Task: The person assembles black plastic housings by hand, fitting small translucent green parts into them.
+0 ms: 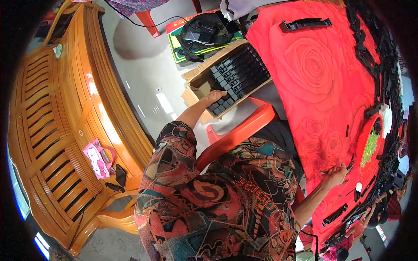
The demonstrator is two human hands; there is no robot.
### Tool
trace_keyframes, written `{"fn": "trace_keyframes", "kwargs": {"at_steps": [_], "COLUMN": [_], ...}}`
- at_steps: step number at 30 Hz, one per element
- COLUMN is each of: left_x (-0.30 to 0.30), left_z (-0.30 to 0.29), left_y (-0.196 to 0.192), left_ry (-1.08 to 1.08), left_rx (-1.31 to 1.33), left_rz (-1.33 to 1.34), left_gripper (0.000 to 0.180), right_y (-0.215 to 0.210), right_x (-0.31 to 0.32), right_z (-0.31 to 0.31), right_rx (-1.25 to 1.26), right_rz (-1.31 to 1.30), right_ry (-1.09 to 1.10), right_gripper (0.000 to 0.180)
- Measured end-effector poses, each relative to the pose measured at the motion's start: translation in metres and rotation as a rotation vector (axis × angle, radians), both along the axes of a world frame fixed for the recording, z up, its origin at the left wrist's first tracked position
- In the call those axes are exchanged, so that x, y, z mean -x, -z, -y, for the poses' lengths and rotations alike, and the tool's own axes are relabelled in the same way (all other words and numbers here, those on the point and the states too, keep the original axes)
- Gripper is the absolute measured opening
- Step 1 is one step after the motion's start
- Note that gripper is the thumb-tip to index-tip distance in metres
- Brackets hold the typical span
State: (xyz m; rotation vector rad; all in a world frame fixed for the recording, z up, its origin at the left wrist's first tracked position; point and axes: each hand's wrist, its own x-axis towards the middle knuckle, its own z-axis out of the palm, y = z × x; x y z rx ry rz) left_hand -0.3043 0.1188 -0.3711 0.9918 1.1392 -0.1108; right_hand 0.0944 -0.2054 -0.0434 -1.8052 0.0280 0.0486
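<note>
My left hand (pixel 213 96) reaches into an open cardboard box (pixel 191 96) on the left of the table. Its thumb lies over the end of a black plastic part (pixel 224 104), and its other fingers are mostly hidden below. Rows of matching long black plastic parts (pixel 244 67) fill most of the box, packed side by side. Over the red rose-patterned tablecloth (pixel 300 104), my right hand (pixel 336 176) is closed with the fingers curled in. Small dark bits show beside its fingers, but I cannot make out what it holds.
A single black part (pixel 306 25) lies at the table's far end. Black parts (pixel 370 65) heap along the right edge, near a red basin (pixel 365 167) with green contents. A red plastic stool (pixel 237 130) stands beside me. The wooden bench (pixel 82 113) holds a pink bag (pixel 98 160).
</note>
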Motion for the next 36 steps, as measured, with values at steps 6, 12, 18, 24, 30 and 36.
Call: {"fn": "trace_keyframes", "kwargs": {"at_steps": [6, 12, 18, 24, 30, 36], "left_x": [0.002, 0.011, 0.005, -0.005, 0.013, 0.059], "left_z": [0.010, 0.005, 0.001, -0.005, -0.010, -0.010], "left_y": [-0.017, -0.008, 0.008, 0.039, 0.017, 0.081], "left_ry": [0.053, 0.054, -0.147, 0.150, 0.658, 0.445], "left_rx": [-0.451, -0.408, -0.265, -0.490, -0.883, -0.726], "left_rz": [-0.311, -0.141, -0.086, -0.240, -0.193, -0.149], "left_gripper": [0.059, 0.063, 0.054, 0.035, 0.026, 0.028], "right_y": [0.001, 0.004, 0.002, 0.000, 0.005, 0.003], "right_x": [0.000, -0.003, -0.001, 0.000, 0.001, 0.009], "right_z": [0.001, 0.005, 0.004, 0.011, 0.006, -0.022], "right_rx": [0.007, 0.015, 0.084, 0.099, 0.213, 0.190], "right_rz": [0.006, 0.043, 0.050, 0.094, 0.217, 0.132], "right_ry": [-0.023, -0.056, 0.015, 0.028, -0.098, -0.064], "right_gripper": [0.012, 0.014, 0.015, 0.017, 0.016, 0.018]}}
